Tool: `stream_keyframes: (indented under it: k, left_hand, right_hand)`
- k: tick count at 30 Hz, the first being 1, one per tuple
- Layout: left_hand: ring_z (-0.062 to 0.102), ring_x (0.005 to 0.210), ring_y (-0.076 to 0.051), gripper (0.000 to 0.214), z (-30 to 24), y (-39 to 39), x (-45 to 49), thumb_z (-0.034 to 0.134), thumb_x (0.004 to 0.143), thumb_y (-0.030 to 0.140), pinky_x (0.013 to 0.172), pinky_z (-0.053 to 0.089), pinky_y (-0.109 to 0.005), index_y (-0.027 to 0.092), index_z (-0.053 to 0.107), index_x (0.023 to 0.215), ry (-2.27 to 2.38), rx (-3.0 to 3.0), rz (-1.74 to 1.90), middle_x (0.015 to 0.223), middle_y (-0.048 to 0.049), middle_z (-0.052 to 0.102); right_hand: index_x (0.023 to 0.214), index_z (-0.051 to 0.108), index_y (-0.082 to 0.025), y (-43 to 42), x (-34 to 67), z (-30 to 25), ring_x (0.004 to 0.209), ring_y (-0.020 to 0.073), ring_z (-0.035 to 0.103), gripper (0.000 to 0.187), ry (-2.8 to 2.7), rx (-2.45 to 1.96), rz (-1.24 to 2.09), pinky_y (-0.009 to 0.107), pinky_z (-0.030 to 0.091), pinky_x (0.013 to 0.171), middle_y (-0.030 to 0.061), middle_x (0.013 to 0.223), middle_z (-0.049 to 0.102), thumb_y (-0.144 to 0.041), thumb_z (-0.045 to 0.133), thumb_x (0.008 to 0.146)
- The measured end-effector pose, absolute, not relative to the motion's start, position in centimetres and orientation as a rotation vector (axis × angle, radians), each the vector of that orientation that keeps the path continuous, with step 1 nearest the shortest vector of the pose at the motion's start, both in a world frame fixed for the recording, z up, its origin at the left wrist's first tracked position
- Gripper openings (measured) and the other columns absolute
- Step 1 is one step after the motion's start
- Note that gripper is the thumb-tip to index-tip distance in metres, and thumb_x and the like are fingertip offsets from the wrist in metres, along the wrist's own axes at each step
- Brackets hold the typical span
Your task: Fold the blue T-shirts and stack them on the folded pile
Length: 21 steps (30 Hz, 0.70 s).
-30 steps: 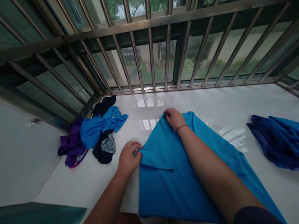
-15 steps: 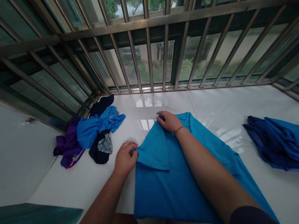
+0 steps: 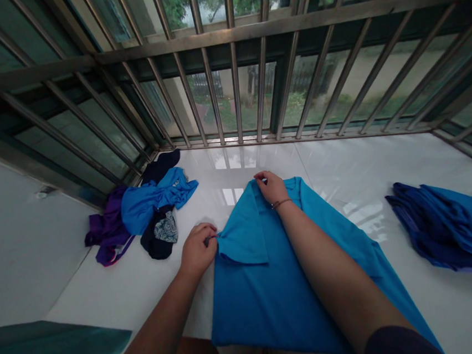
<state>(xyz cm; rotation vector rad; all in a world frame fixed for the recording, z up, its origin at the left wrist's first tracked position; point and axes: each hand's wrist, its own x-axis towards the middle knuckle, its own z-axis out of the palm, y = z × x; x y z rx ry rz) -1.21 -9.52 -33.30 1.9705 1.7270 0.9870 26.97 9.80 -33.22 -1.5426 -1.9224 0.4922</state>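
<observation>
On the far left of the bench point(image 3: 338, 161) I see a loose heap: a purple garment point(image 3: 113, 225), a bright blue garment point(image 3: 141, 208) and a dark patterned cloth point(image 3: 158, 234). On the bright blue one there is a small white mark, but it is too small for me to read.

Next comes the left hand point(image 3: 197, 251), whose fingers are clamped on the left edge of the blue shirt point(image 3: 256, 303). This shirt lies spread in the middle of the bench, with one sleeve point(image 3: 244, 240) turned over its body. I judge that the slanting edge should be kept straight, with even pull from both sides, and the small wrinkles near the left pinch smoothed.

The right hand point(image 3: 273, 189) is at the shirt's upper corner, fingers curled and touching; whether they grip cloth, I cannot tell. On the shirt I find no brand or label.

On the far right lies a folded blue stack point(image 3: 437, 230), apart from the shirt.
</observation>
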Motion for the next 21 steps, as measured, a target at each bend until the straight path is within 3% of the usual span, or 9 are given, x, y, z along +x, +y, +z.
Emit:
stream_keyframes:
  k: [5,8,11,16,21]
  left_hand:
    - [0.071,0.107,-0.025,0.025,-33.2,-9.6,-1.3,0.055,0.092,0.019,0.098,0.056,-0.041,0.026,0.076,0.081,1.701,1.970,0.999,0.107,-0.0039,0.079]
    - [0.071,0.105,-0.024,0.026,-33.2,-9.6,-1.2,0.058,0.100,0.029,0.096,0.056,-0.040,0.027,0.077,0.081,1.708,1.962,0.995,0.106,-0.0043,0.079]
    - [0.072,0.103,-0.024,0.025,-33.3,-9.5,-1.1,0.065,0.099,0.034,0.096,0.056,-0.040,0.026,0.072,0.076,1.721,1.967,1.002,0.105,-0.0040,0.078]
    - [0.072,0.101,-0.023,0.027,-33.2,-9.5,-1.0,0.072,0.094,0.037,0.094,0.056,-0.038,0.025,0.067,0.071,1.723,1.983,1.009,0.104,-0.0040,0.078]
    - [0.072,0.103,-0.024,0.028,-33.0,-9.5,-1.3,0.056,0.104,0.033,0.096,0.056,-0.039,0.026,0.072,0.082,1.689,1.979,1.007,0.103,-0.0043,0.079]
  right_hand:
    - [0.123,0.074,-0.019,9.3,26.6,-32.9,0.102,0.0205,0.070,0.026,-1.957,-1.504,0.484,0.034,0.053,0.098,0.0096,0.120,0.078,-0.030,0.055,0.109]
    - [0.127,0.073,-0.020,8.8,26.3,-32.5,0.103,0.0212,0.070,0.027,-2.070,-1.477,0.490,0.032,0.052,0.096,0.0076,0.113,0.078,-0.036,0.065,0.107]
    - [0.130,0.073,-0.021,8.5,26.0,-32.2,0.108,0.0227,0.070,0.029,-2.206,-1.505,0.452,0.032,0.052,0.094,0.0091,0.120,0.076,-0.032,0.071,0.104]
    - [0.127,0.075,-0.020,8.3,25.6,-31.9,0.112,0.0245,0.070,0.025,-2.214,-1.578,0.400,0.033,0.052,0.095,0.0128,0.127,0.073,-0.024,0.059,0.108]
    - [0.128,0.074,-0.018,8.0,25.5,-30.4,0.115,0.0272,0.070,0.029,-2.230,-1.645,0.371,0.035,0.051,0.096,0.0159,0.127,0.075,-0.027,0.052,0.110]
